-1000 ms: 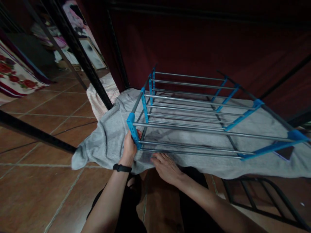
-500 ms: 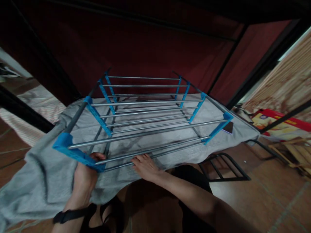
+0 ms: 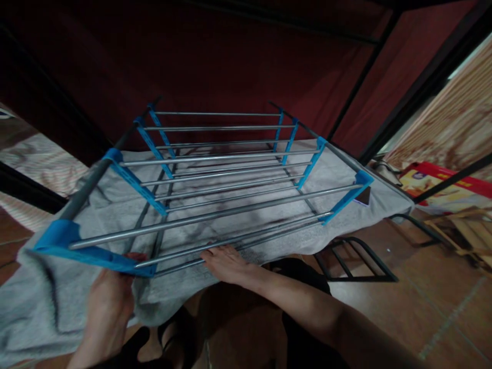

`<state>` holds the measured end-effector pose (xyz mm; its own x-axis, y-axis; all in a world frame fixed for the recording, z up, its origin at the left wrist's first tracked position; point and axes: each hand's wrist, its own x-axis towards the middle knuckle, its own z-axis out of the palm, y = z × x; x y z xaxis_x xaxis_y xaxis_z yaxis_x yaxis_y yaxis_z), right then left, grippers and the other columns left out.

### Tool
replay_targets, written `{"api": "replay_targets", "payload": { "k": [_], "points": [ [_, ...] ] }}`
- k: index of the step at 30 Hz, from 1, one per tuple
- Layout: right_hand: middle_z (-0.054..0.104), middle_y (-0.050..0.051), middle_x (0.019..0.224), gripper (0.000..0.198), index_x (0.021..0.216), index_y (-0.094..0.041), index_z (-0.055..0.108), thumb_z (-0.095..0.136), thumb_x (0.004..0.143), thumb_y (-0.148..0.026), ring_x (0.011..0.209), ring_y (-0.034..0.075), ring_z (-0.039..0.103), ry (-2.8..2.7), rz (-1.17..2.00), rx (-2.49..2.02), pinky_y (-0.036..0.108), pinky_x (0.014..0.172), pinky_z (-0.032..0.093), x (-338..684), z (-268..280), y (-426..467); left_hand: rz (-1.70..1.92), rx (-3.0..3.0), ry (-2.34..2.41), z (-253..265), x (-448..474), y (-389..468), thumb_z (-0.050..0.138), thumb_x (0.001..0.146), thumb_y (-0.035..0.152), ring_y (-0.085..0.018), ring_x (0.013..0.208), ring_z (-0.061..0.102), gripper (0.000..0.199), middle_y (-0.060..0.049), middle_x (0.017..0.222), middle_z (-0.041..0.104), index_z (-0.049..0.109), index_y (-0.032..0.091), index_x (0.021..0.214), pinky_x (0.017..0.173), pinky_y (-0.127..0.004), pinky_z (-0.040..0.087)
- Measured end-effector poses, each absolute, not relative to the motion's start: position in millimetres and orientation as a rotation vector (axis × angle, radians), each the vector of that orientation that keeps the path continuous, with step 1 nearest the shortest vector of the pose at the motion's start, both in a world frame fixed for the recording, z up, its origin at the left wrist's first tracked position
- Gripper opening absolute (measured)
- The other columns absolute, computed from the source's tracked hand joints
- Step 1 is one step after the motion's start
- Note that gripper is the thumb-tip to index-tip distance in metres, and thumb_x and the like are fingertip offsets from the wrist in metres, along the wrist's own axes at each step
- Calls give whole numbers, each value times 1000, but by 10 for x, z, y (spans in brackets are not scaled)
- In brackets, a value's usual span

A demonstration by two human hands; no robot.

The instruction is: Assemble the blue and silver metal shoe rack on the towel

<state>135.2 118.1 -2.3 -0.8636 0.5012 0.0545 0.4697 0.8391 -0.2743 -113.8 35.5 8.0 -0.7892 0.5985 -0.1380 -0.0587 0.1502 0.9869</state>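
Note:
A shoe rack [image 3: 215, 217] of grey metal tubes with blue plastic side brackets lies across a grey cloth in front of me. At its near left corner is a blue bracket [image 3: 103, 260]; my left hand [image 3: 111, 294] is closed around the inner part of it, with the fingertips partly hidden behind the plastic. My right hand [image 3: 224, 262] has its fingers curled over the low near tubes, left of their middle. Another blue bracket [image 3: 342, 202] joins the tubes at the near right corner, apart from both hands.
The grey cloth [image 3: 277, 230] covers the surface under the rack. A dark flat object [image 3: 363, 196] lies beside the right bracket. Dark red panels [image 3: 215, 61] stand behind. To the right are a black metal frame [image 3: 357, 259], a red and yellow box [image 3: 442, 182] and a wooden item [image 3: 461, 233].
The rack's near left corner has come closer and shifted left, with my left hand moving along with it. My right hand has slid slightly left and stays on the near tubes.

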Motion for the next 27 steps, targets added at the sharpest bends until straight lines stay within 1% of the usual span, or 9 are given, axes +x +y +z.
{"api": "replay_targets", "payload": {
  "k": [2, 5, 7, 12, 15, 18, 22, 24, 27],
  "points": [
    [68, 7, 112, 21, 112, -19, 61, 43, 101, -20, 100, 19, 64, -2905, 419, -774, 32, 84, 49, 1374, 3, 1164, 1702, 394, 1929, 120, -1116, 321, 71, 54, 29, -21, 75, 62, 22, 2, 71, 65, 61, 24, 73, 66, -35, 53],
    [67, 7, 115, 23, 114, -20, 61, 42, 102, -23, 103, 20, 63, -2923, 431, -812, 34, 89, 48, 1398, 27, 1127, 1571, 541, 1903, 180, -1134, 217, 70, 46, 23, -18, 69, 59, 25, 1, 67, 66, 63, 20, 71, 63, -29, 48],
    [66, 8, 115, 22, 114, -20, 61, 43, 102, -24, 105, 21, 62, -2935, 438, -820, 35, 92, 46, 1398, 22, 1107, 1470, 637, 1884, 195, -1160, 137, 66, 44, 20, -16, 65, 57, 23, 1, 63, 64, 64, 19, 67, 61, -27, 45],
    [66, 8, 113, 24, 117, -20, 61, 42, 102, -21, 105, 21, 61, -2909, 427, -848, 34, 94, 44, 1372, -3, 1068, 1409, 781, 1847, 139, -1191, 31, 64, 46, 16, -15, 65, 56, 19, 3, 62, 64, 63, 20, 65, 62, -25, 43],
    [66, 8, 115, 25, 119, -20, 60, 42, 102, -21, 108, 21, 60, -2905, 417, -866, 34, 95, 43, 1367, -3, 1051, 1357, 854, 1785, 87, -1214, 28, 69, 46, 16, -16, 65, 58, 21, 1, 64, 66, 65, 20, 66, 62, -26, 44],
    [66, 9, 118, 27, 121, -20, 60, 40, 103, -23, 109, 21, 60, -2920, 413, -875, 34, 96, 43, 1369, -6, 1047, 1307, 917, 1728, 41, -1264, 35, 76, 46, 20, -15, 63, 58, 24, 1, 64, 66, 67, 20, 68, 63, -26, 45],
    [66, 9, 117, 28, 122, -21, 60, 39, 103, -22, 108, 20, 61, -2935, 400, -891, 33, 95, 43, 1370, -20, 1055, 1251, 1000, 1712, -25, -1339, 39, 81, 48, 26, -15, 58, 55, 26, 1, 62, 65, 69, 20, 70, 58, -26, 44],
    [66, 8, 116, 28, 122, -22, 60, 39, 103, -22, 107, 20, 61, -2941, 393, -899, 33, 95, 43, 1368, -27, 1061, 1226, 1050, 1733, -59, -1361, 46, 81, 50, 27, -15, 57, 54, 24, 1, 61, 64, 68, 20, 68, 55, -26, 42],
    [67, 8, 115, 30, 122, -23, 60, 36, 104, -23, 105, 21, 62, -2948, 392, -902, 33, 94, 43, 1365, -29, 1070, 1192, 1141, 1800, -92, -1372, 62, 81, 52, 25, -13, 54, 49, 19, 3, 56, 57, 64, 21, 60, 52, -24, 37]
  ]
}}
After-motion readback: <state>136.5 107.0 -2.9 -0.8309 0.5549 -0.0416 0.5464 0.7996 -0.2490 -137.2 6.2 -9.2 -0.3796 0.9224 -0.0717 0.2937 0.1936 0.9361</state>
